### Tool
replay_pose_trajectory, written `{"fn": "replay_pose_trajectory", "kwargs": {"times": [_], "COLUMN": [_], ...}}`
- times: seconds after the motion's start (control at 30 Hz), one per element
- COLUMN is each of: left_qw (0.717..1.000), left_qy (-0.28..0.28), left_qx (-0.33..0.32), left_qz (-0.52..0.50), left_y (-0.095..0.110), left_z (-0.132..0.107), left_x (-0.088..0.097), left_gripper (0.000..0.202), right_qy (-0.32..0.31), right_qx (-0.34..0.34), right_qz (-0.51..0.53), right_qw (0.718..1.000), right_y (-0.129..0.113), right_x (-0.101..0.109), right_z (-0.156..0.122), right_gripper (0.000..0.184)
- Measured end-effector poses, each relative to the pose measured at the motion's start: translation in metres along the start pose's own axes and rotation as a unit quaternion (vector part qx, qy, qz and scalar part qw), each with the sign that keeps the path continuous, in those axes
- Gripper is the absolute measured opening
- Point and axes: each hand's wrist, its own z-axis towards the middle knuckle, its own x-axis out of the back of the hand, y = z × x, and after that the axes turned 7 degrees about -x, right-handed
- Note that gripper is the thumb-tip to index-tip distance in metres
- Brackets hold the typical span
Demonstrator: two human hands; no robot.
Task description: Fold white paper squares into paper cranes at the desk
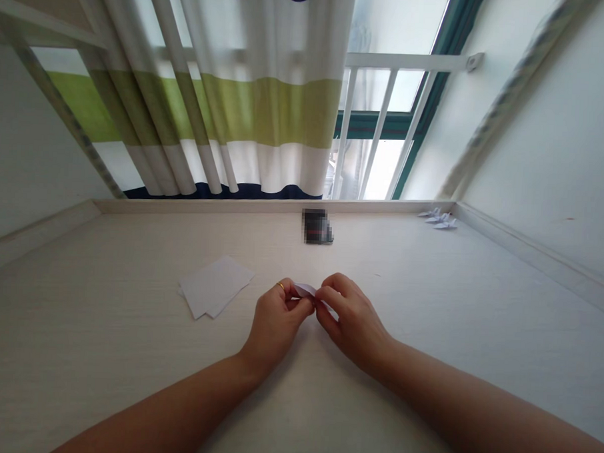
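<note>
Between my two hands is a small folded piece of white paper (305,289), held just above the pale tabletop (140,373). My left hand (276,319) pinches its left side with thumb and fingers, and a gold ring shows on one finger. On the other side, my right hand (351,315) grips the paper with the thumb below and the fingertips on top. The fingers cover much of the paper, so its full shape is hidden. To the left of my hands lies a small stack of white paper sheets (215,287), slightly fanned.
Several small folded white paper pieces (438,219) sit in the far right corner. A dark, pixelated object (316,227) stands near the back edge. Low ledges and white walls (550,144) bound the surface; a striped curtain (267,111) and white railing (406,61) are behind.
</note>
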Motion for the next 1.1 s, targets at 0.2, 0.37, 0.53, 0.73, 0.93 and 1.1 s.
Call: {"fn": "replay_pose_trajectory", "kwargs": {"times": [0.2, 0.37, 0.53, 0.73, 0.93, 1.1], "left_qw": [0.997, 0.994, 0.991, 0.988, 0.987, 0.988], "left_qy": [0.007, -0.014, -0.023, -0.049, -0.044, -0.033], "left_qx": [0.001, 0.009, 0.009, -0.004, -0.006, -0.011], "left_qz": [-0.081, -0.106, -0.131, -0.144, -0.155, -0.148], "left_y": [0.001, 0.0, 0.002, 0.004, 0.005, 0.004], "left_z": [0.002, 0.001, 0.001, 0.003, 0.004, 0.004], "left_x": [0.001, -0.001, -0.001, 0.001, 0.003, 0.003], "left_gripper": [0.005, 0.006, 0.007, 0.012, 0.011, 0.01], "right_qy": [0.016, 0.021, 0.036, 0.035, 0.031, 0.014], "right_qx": [0.032, 0.033, 0.041, 0.035, 0.02, 0.01], "right_qz": [-0.015, -0.04, -0.047, -0.017, 0.041, 0.068], "right_qw": [0.999, 0.998, 0.997, 0.999, 0.999, 0.998], "right_y": [0.002, 0.005, 0.006, 0.01, 0.013, 0.014], "right_x": [0.0, 0.0, 0.002, 0.003, 0.003, 0.003], "right_z": [0.0, 0.001, 0.002, 0.003, 0.003, 0.003], "right_gripper": [0.008, 0.008, 0.01, 0.008, 0.006, 0.004]}}
